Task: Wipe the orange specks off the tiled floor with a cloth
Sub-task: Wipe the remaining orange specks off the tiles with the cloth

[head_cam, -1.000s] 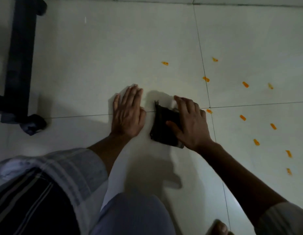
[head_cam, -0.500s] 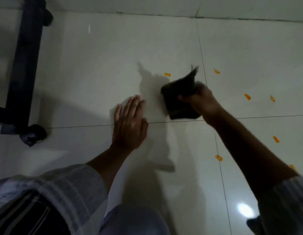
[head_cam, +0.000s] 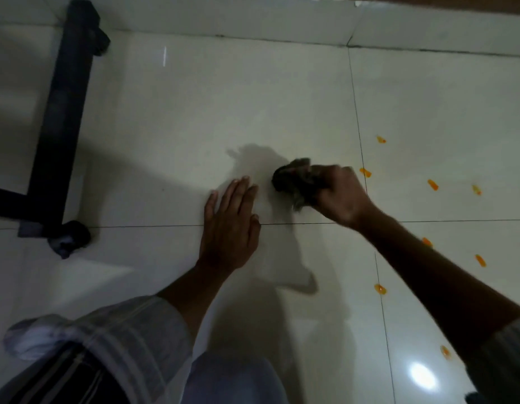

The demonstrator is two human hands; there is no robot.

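Cloth (head_cam: 296, 182), bunched dark in the clenched fingers of the right hand (head_cam: 340, 193), sits low over the floor (head_cam: 282, 106) just left of the nearest specks (head_cam: 365, 172), wadded probably to give a firm wiping pad. Left hand (head_cam: 229, 225) lies flat, fingers straight, on the tile beside it, likely as a prop for the lean. More specks scatter rightward; a black frame (head_cam: 63, 112) stands far left.
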